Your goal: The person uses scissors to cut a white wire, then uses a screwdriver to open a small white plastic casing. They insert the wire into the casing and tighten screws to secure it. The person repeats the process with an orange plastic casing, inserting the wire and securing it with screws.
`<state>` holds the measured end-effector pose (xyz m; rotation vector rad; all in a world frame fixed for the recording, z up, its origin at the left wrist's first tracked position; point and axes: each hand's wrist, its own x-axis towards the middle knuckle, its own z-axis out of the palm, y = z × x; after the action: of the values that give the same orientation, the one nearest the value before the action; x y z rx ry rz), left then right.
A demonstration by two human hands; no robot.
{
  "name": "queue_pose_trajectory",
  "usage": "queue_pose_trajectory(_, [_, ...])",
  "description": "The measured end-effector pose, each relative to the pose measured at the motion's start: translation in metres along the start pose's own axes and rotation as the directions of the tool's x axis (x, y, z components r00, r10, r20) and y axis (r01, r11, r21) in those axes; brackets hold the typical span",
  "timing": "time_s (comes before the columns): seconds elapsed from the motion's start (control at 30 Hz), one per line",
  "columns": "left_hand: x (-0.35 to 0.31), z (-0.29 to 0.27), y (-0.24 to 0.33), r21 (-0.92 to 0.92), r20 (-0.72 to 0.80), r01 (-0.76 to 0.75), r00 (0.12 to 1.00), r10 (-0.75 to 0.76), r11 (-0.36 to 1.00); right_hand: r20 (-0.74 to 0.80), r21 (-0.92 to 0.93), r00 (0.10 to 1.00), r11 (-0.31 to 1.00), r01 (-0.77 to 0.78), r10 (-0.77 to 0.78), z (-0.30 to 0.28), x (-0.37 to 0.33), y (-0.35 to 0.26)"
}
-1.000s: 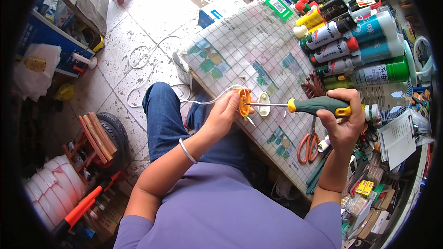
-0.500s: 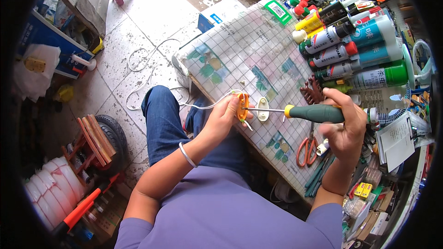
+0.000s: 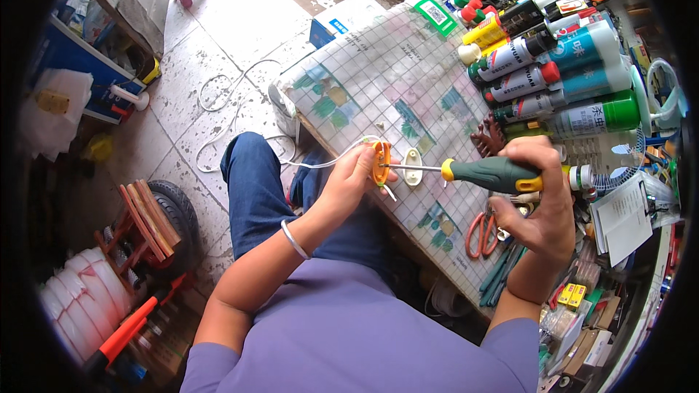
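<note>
My left hand (image 3: 351, 178) pinches a small oval orange housing (image 3: 381, 163), apparently an open inline cord switch. White cord (image 3: 318, 166) enters it at the top, and a short white wire end (image 3: 389, 193) sticks out below. The tip of a screwdriver (image 3: 488, 174) with a green and yellow handle reaches into the housing. My right hand (image 3: 542, 200) is at the back of that handle, fingers curled over it and the thumb held off below. Under the shaft, a cream oval cover (image 3: 413, 167) with holes lies on the table, apart from the housing.
Red-handled scissors (image 3: 480, 234) lie on the gridded table cover (image 3: 364, 76), near my right wrist. Several spray cans (image 3: 520, 81) line the right side. Beyond them are crowded tools and a clipboard (image 3: 622, 218). The white cord loops down to the floor at left.
The screwdriver handle has rotated, bringing a yellow patch into view. My right thumb has swung down away from the handle. My left hand keeps the housing in nearly the same place.
</note>
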<state>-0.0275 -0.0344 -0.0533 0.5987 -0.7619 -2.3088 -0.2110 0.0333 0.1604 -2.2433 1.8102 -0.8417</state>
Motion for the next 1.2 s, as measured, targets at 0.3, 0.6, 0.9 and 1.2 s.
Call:
queue_pose_trajectory(0.3, [-0.001,0.001,0.002,0.026,-0.002,-0.002,1.0,0.002,1.0,0.063,0.007,0.964,0.966,-0.258,0.257,-0.006,0.001,-0.005])
queue_pose_trajectory(0.6, [-0.003,0.003,0.002,0.004,-0.02,0.003,1.0,-0.002,1.0,0.086,0.018,0.93,0.933,-0.36,0.357,-0.007,-0.009,0.005])
queue_pose_trajectory(0.9, [-0.002,0.0,-0.001,0.001,-0.008,-0.013,1.0,0.013,1.0,0.146,-0.142,0.971,0.975,-0.17,0.191,-0.008,-0.011,0.007])
queue_pose_trajectory(1.2, [0.0,-0.002,-0.004,-0.007,0.017,-0.033,0.999,0.033,0.999,0.18,-0.005,0.942,0.957,-0.288,0.285,-0.013,-0.012,0.002])
